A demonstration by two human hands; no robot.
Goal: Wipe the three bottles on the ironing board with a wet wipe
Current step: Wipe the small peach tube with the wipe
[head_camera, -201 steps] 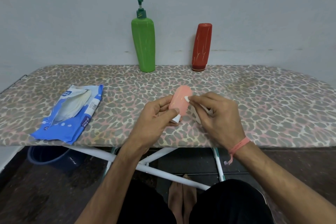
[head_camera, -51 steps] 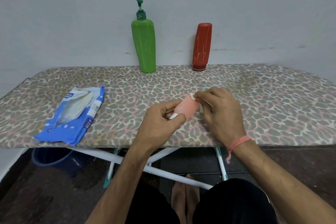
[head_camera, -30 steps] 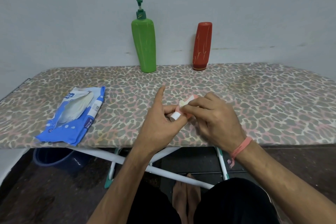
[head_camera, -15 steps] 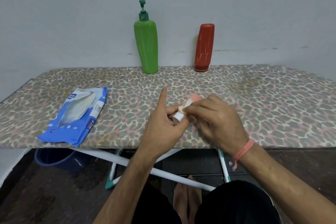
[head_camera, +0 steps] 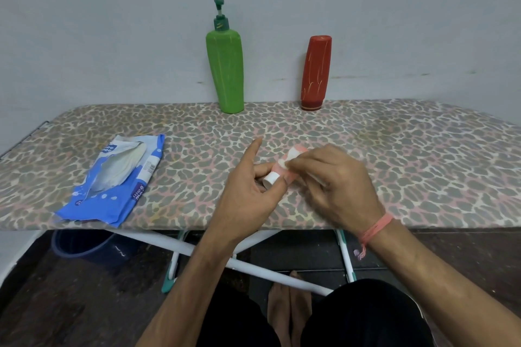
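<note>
- A leopard-print ironing board (head_camera: 394, 155) stood against a plain grey wall, seen from above by the person working at its near edge.
- The small pink bottle (head_camera: 277, 170) was off the board, held low over its front half, lying nearly flat with its white cap pointing back toward the person.
- The left hand (head_camera: 248, 191) was closed on the cap end, thumb and middle fingers pinching it, the index finger sticking straight up and clear of the bottle.
- The right hand (head_camera: 335, 186) was closed on a folded wet wipe (head_camera: 289, 157), pressing it against the upper side of the pink body; most of the wipe was hidden under the fingers.
- Compared with a few seconds earlier, the bottle had gone from nearly upright to nearly flat with its cap end turned toward the person, and the wipe had travelled from the far tip down toward the neck (so, by my reading, the body was mostly covered and only the cap area remained).
- That suggested the first bottle was close to finished, with two still to do.
- The green pump bottle (head_camera: 225, 73) and the red bottle (head_camera: 315, 70) stood upright at the back edge, well apart from each other and from the hands, apparently untouched.
- An opened blue wipe pack (head_camera: 112, 186) lay flat to the left, near the front edge.
</note>
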